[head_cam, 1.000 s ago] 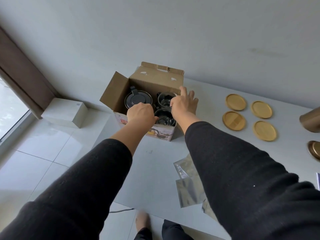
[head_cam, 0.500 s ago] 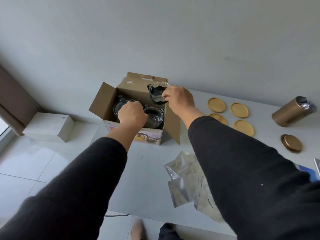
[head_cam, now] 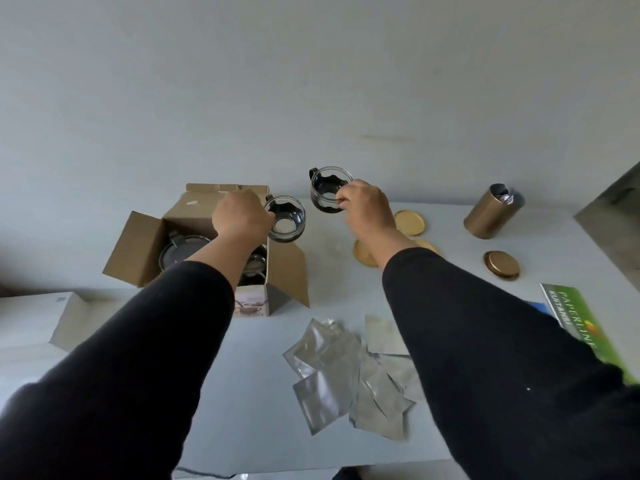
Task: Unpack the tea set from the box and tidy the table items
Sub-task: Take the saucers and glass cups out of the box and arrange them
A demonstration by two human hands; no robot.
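An open cardboard box (head_cam: 138, 247) stands at the table's far left, with a lidded glass teapot (head_cam: 181, 249) and another glass piece (head_cam: 258, 263) still inside. My left hand (head_cam: 240, 216) holds a glass cup (head_cam: 287, 220) by its black handle, above the box's right edge. My right hand (head_cam: 369, 206) grips a second glass cup with a black holder (head_cam: 325, 192), lifted clear of the box and to its right. Round golden coasters (head_cam: 410, 221) lie on the table under and beyond my right wrist, partly hidden by it.
A bronze tin canister (head_cam: 491, 216) lies on its side at the far right, its round lid (head_cam: 501, 265) nearer me. Several silver foil pouches (head_cam: 339, 372) are scattered near the front. A green paper pack (head_cam: 581, 327) sits at the right edge. A white box (head_cam: 31, 317) lies left.
Both hands have lifted out of the box, each with a glass cup. The right cup has moved up and to the right, away from the box; the left cup came out after it.
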